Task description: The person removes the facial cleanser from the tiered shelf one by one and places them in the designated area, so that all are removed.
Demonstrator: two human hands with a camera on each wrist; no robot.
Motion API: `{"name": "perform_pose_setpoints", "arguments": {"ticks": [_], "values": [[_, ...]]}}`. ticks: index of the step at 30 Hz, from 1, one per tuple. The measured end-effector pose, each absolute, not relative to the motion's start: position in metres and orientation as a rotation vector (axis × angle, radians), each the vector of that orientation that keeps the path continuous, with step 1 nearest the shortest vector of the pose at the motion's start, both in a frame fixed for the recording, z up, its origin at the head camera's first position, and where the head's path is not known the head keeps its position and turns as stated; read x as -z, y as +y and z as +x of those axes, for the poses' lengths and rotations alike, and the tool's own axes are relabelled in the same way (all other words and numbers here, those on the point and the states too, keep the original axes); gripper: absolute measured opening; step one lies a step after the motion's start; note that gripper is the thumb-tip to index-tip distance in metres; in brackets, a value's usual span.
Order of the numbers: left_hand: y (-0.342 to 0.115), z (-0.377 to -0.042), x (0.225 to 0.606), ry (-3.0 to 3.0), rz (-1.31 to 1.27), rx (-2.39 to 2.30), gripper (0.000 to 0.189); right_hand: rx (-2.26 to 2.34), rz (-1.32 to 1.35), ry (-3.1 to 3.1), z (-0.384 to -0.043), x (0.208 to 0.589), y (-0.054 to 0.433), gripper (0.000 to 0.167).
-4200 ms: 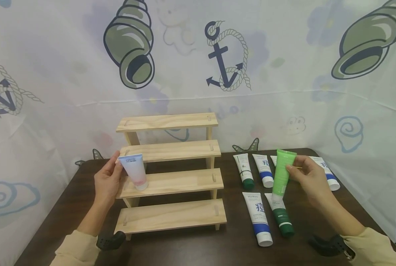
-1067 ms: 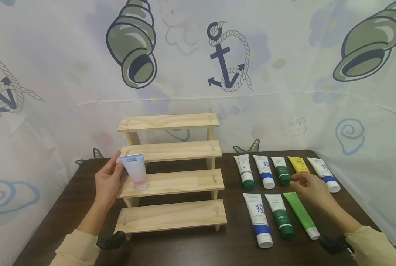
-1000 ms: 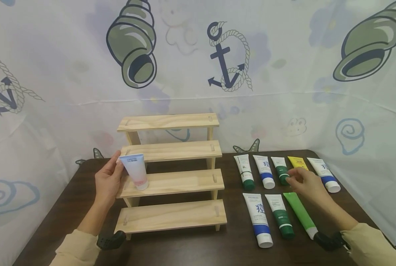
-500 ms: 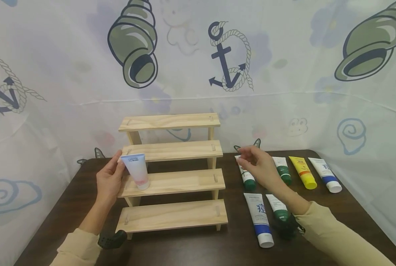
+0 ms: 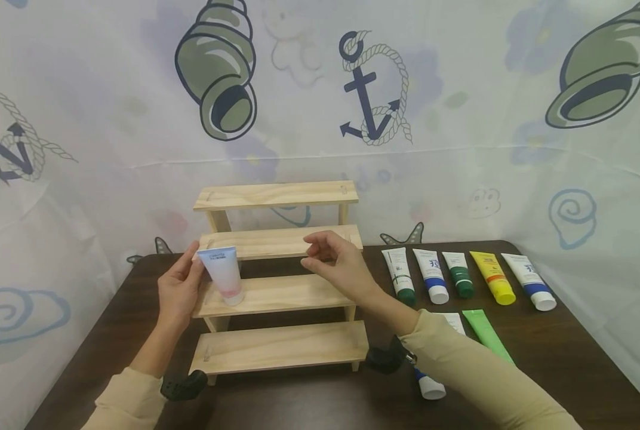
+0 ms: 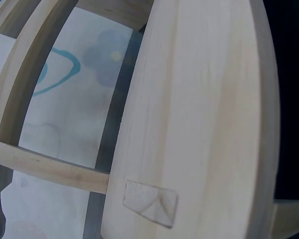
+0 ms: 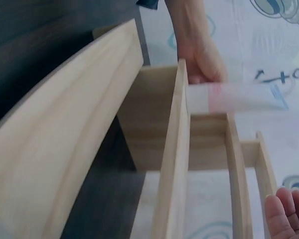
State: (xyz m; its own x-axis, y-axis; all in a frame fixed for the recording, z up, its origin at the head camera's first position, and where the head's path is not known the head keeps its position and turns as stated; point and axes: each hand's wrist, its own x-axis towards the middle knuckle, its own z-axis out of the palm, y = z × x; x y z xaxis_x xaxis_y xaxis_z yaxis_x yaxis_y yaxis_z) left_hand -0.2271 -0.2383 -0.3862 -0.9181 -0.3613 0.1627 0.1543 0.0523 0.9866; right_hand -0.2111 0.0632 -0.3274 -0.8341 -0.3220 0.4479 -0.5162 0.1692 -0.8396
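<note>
A four-tier wooden display stand (image 5: 290, 345) stands on the dark table. My left hand (image 5: 179, 289) grips the stand's left end, beside a pale blue and pink squeeze tube (image 5: 223, 272); the fingertips are partly hidden. Cap down, that tube stands on the second tier from the bottom. In the right wrist view the tube (image 7: 239, 97) rises from the board with the left hand (image 7: 202, 62) behind it. Over the right half of the stand is my right hand (image 5: 341, 266), its fingers loosely bent with nothing between them.
Squeeze tubes lie in two rows right of the stand, among them a yellow tube (image 5: 493, 278), a white-and-blue tube (image 5: 431, 276) and a green tube (image 5: 486, 334). My right sleeve (image 5: 470, 364) covers part of the front row. A patterned cloth (image 5: 309, 119) hangs behind.
My right hand, which held the green tube earlier, has let it go in the front row and moved left across the tubes to the stand. The left hand keeps its place.
</note>
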Motion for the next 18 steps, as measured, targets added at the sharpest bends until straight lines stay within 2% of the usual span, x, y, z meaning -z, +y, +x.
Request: {"name": "perform_pose_setpoints", "arguments": {"ticks": [18], "values": [[-0.239,-0.227,0.387,-1.988,0.215,1.922,0.044,-1.957,0.878,-2.226,-0.207,0.326,-0.012,0.041]]}}
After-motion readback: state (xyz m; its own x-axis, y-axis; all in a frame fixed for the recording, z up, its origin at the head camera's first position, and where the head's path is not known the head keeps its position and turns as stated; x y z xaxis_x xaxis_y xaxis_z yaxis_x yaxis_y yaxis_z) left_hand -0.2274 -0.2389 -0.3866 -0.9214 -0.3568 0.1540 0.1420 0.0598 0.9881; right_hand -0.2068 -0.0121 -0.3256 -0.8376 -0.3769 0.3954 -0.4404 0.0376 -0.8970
